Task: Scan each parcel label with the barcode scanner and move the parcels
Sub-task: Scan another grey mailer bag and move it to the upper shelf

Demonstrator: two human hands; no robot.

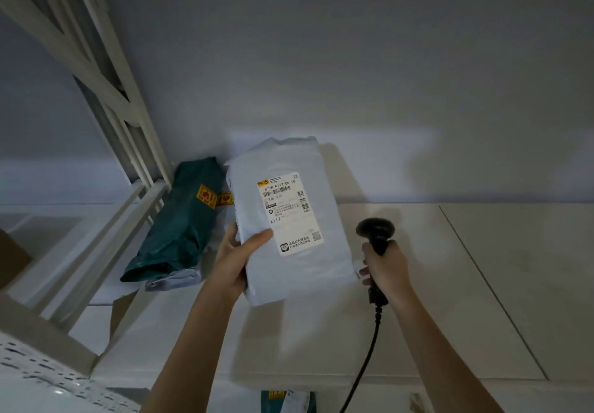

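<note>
Two hands: crinkly grey parcel [291, 219] left, black scanner [376, 232] right.

white parcel [291, 219]; dark green parcel [180, 219]; black scanner [376, 232]

Both forearms bare, reaching forward from the lower edge. Left hand [236, 256] raised, palm turned toward the right hand, thumb [257, 239] laid across the near face of what it holds, other fingers wrapped behind and mostly hidden. Right hand [384, 268] level with the left, just to its right, closed in a fist around a handle, knuckles facing outward, fingertips [364, 272] curling round toward the left hand. Hands near each other, not touching.
</note>
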